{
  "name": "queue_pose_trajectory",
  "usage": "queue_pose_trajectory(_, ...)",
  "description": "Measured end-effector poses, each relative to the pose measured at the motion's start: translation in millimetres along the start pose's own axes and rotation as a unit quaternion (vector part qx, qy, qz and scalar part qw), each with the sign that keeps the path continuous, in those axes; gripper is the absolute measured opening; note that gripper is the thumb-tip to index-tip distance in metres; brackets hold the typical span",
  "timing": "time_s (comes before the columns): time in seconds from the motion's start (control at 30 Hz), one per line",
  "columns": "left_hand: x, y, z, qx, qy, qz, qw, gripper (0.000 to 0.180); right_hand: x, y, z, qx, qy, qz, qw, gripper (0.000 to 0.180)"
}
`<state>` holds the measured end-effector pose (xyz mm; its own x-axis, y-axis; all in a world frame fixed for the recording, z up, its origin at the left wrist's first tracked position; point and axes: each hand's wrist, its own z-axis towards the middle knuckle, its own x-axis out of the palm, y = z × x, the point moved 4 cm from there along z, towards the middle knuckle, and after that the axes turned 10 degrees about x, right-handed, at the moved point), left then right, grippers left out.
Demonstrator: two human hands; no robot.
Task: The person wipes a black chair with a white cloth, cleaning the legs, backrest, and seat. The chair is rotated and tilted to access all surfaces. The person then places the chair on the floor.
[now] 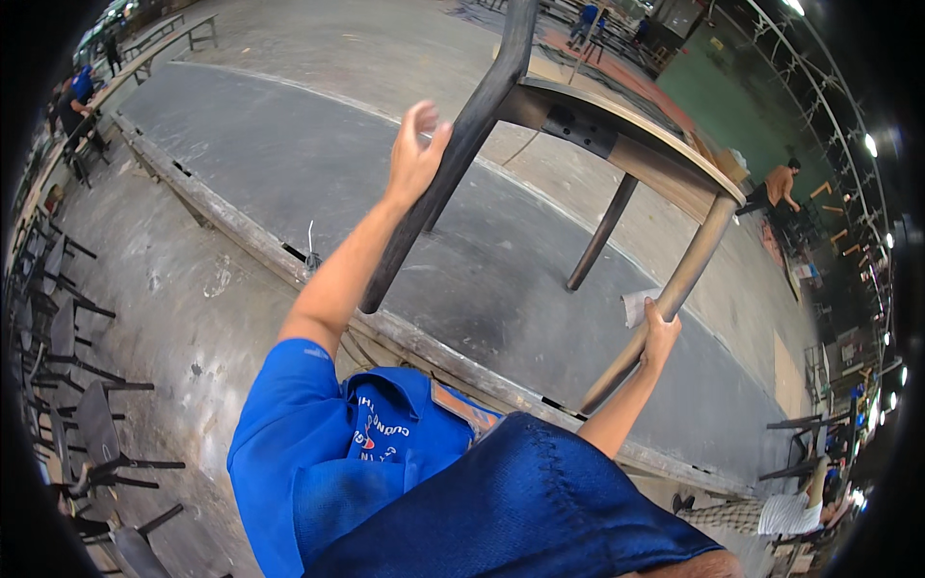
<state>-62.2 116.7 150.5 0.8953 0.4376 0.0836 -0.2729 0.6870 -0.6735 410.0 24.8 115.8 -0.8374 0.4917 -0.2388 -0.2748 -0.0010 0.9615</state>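
Note:
A dark wooden chair [665, 178] stands tilted on the long grey table in front of me. Its legs are dark, and the right one shows browner wood. Beside the dark left leg [462, 144] is my left hand [414, 159], slightly blurred, thumb and fingers apart, with nothing visible in it. My right hand [661, 337] is wrapped round the right leg [701, 252]. From that hand a pale sheet [636, 307] sticks out against the leg; whether it is paper or cloth I cannot tell.
The long grey table [279, 144] has a raised wooden edge near my body. Several dark chairs [96, 424] line the floor at the left. People work at the far left, far back and right, one in a brown top [779, 183]. Another person [761, 515] is at the lower right.

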Motion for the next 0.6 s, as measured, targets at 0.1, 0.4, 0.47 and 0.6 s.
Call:
queue_pose_trajectory(0.1, 31, -11, 76, 0.059, 0.016, -0.055, 0.997, 0.047, -1, 1, -4, -0.003, -0.019, -0.018, 1.000, 0.021)
queue_pose_trajectory(0.4, 95, -72, 248, 0.083, -0.121, -0.168, 0.975, 0.042, -7, -15, -47, 0.057, -0.045, -0.056, 0.996, 0.020)
queue_pose_trajectory(0.47, 88, -88, 250, 0.127, -0.142, -0.158, 0.969, 0.040, -9, -26, -58, 0.052, -0.041, -0.040, 0.997, 0.019)
queue_pose_trajectory(0.6, 72, -109, 245, 0.154, -0.163, -0.097, 0.970, 0.038, -10, -40, -71, 0.033, -0.030, -0.019, 0.999, 0.018)
